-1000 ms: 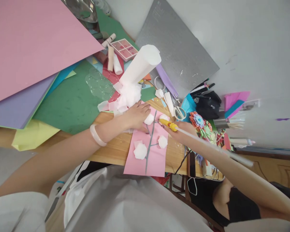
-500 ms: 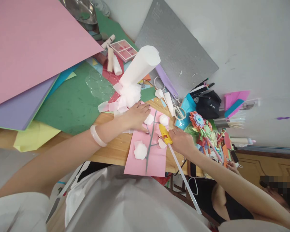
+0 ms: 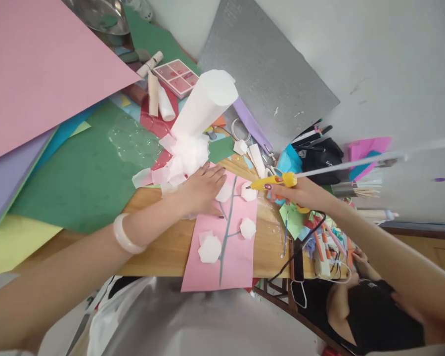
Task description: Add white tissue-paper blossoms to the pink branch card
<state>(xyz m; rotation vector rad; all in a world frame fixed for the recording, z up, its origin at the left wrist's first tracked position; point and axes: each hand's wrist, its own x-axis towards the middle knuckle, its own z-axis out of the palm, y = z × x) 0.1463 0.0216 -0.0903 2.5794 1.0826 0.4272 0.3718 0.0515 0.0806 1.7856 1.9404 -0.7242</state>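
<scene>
A yellow hot glue gun (image 3: 276,181) with a long clear glue stick (image 3: 341,165) in its back is gripped by my right hand (image 3: 304,194). Its nozzle points left, over the upper right white paper flower (image 3: 248,192). Underneath lies a pink sheet (image 3: 235,267) with a dark branch drawn on it. Fingers outstretched, my left hand (image 3: 203,190) rests flat on the sheet's upper left edge, partly over another white flower (image 3: 223,192). A lower left white flower (image 3: 209,248) and a right one (image 3: 248,228) sit beside the branch.
White paper pieces (image 3: 187,153) and a white roll (image 3: 207,101) lie beyond my left hand. Large coloured sheets (image 3: 55,74) cover the left side. A power strip (image 3: 322,262) and black cord stand at right. A co-worker's hand (image 3: 360,259) is farther right.
My right hand has turned the glue gun from pointing away to pointing left, its stick swinging up to the right. The view has shifted slightly; my left hand stays on the sheet.
</scene>
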